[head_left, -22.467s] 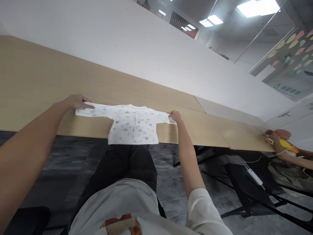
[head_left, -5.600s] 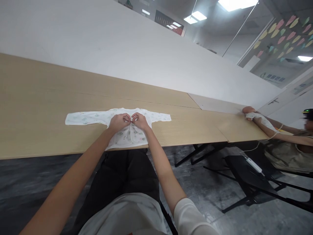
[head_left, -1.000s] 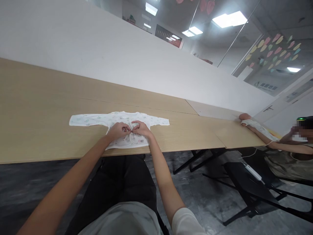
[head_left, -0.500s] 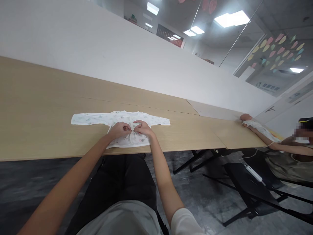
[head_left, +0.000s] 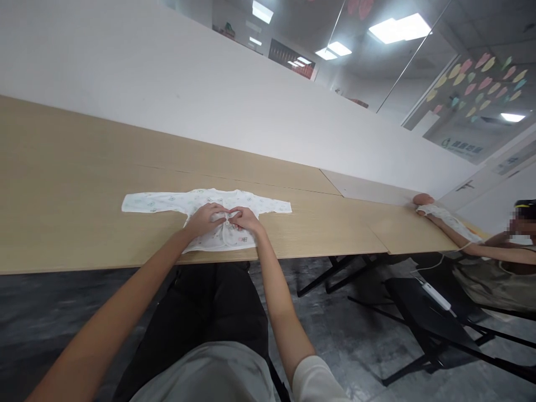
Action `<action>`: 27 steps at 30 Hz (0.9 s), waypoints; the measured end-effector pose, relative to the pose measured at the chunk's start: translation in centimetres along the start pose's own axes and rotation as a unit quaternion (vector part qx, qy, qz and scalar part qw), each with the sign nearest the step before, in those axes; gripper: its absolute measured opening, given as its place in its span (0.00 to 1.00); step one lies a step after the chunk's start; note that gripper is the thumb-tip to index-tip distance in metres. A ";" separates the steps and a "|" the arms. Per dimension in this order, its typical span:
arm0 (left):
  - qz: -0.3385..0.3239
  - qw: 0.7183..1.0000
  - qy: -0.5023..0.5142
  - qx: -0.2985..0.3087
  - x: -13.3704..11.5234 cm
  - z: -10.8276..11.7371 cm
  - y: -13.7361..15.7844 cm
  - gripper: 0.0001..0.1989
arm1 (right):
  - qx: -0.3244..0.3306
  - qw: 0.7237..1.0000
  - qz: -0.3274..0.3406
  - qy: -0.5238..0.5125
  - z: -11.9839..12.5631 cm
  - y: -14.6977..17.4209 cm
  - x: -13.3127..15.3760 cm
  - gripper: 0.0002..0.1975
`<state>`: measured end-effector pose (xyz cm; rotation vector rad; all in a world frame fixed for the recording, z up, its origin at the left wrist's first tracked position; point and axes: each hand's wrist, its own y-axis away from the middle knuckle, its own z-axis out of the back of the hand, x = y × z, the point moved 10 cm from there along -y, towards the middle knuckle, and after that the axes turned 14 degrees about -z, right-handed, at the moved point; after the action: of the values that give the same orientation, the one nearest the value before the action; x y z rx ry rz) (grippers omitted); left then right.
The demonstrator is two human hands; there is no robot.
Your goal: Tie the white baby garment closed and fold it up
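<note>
One printed shirt (head_left: 220, 239) lies beneath the fingers (head_left: 214, 209), any pinch unclear.

The shirt (head_left: 220, 197) lies on the table (head_left: 84, 167), wall (head_left: 201, 100) behind.

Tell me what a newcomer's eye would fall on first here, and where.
Probably the small white printed top, spread on the table just left of centre, with the left hand and right hand side by side on its front. Next, perhaps, the bright ceiling light at upper right and coloured cutouts below and right of it.
</note>
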<state>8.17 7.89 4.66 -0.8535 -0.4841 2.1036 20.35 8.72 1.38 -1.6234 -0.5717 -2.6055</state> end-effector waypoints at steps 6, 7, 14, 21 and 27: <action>0.023 0.999 0.012 0.021 1.1 -0.8 0.2 0.16 | -0.034 0.997 0.021 0.065 -0.1 -0.3 0.2 0.09; 0.033 0.999 0.014 0.020 1.3 -0.8 0.2 0.15 | -0.040 0.996 0.023 0.072 -0.1 -0.3 0.3 0.08; 0.060 0.997 -0.022 0.031 1.6 -0.6 0.5 0.16 | -0.084 0.985 0.042 0.144 -0.1 0.1 0.8 0.09; 0.063 0.995 -0.050 0.065 2.2 -1.2 0.9 0.19 | -0.136 0.943 0.047 0.299 -1.5 2.6 2.0 0.17; 0.062 0.995 -0.061 0.051 3.0 -1.0 0.4 0.31 | -0.160 0.892 0.096 0.412 -4.2 8.0 2.2 0.26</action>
<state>7.26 10.03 2.52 -0.7154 -0.3912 2.2831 17.33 0.34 4.04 -0.4164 0.0726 -2.9501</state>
